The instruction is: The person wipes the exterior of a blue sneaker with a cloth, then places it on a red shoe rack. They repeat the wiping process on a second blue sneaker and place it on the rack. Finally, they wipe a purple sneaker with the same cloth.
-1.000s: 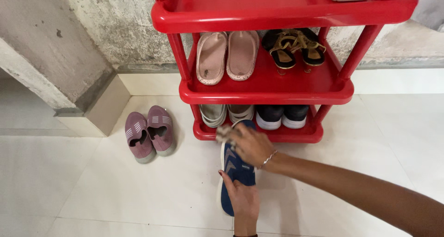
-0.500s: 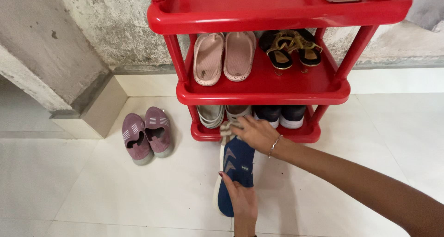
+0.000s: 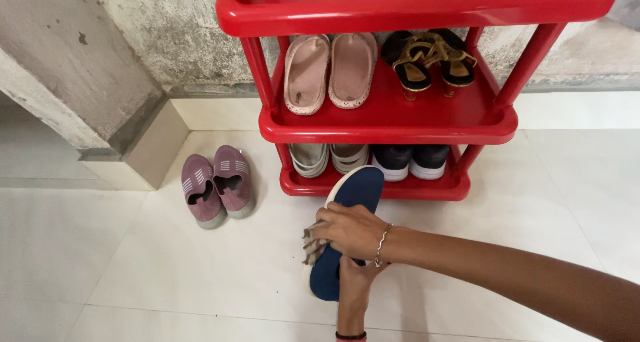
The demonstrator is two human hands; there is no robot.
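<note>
- My right hand (image 3: 350, 230) grips a grey cloth (image 3: 313, 239) against the blue shoe (image 3: 343, 232).
- My left hand (image 3: 353, 279), fingers closed, holds the shoe from under.
- Red shoe rack (image 3: 400, 125) just behind.

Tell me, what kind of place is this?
Probably a home's entryway or shoe corner. A red rack full of sandals stands against a rough wall, and purple shoes sit on the tiled floor.
</note>
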